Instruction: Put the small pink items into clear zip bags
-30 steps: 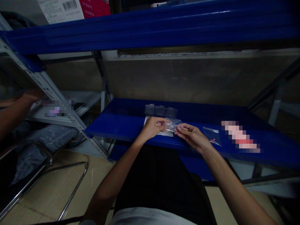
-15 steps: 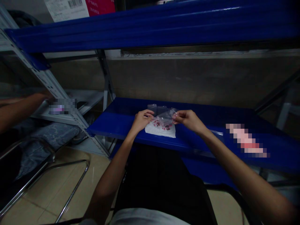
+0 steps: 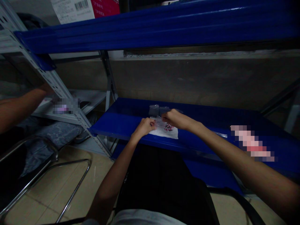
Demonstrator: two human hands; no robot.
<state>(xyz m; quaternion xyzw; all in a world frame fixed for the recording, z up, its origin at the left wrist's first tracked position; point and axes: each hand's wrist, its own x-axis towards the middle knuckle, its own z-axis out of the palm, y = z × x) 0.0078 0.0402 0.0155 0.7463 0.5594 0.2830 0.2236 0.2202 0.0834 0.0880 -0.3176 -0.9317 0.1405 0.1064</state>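
Note:
A clear plastic bag lies slanted between my two hands, over a white sheet. My left hand is closed, its thumb and fingers pinching the near left edge of the bag. My right hand is closed at the bag's upper right side; its fingertips are partly hidden by the hand itself. Small red and dark pieces are scattered on the white sheet, just below my right hand. Behind the hands, flat clear zip bags rest on the blue shelf.
A blue beam crosses above the hands. Further right lie another clear bag and a pixelated pinkish item. To the left, past the metal upright, another person's arm reaches toward a grey shelf. A box stands on top.
My right hand has moved left and turned over the bag, closer to my left hand. The bag has come down and left, toward my left hand. The whole view has shifted slightly.

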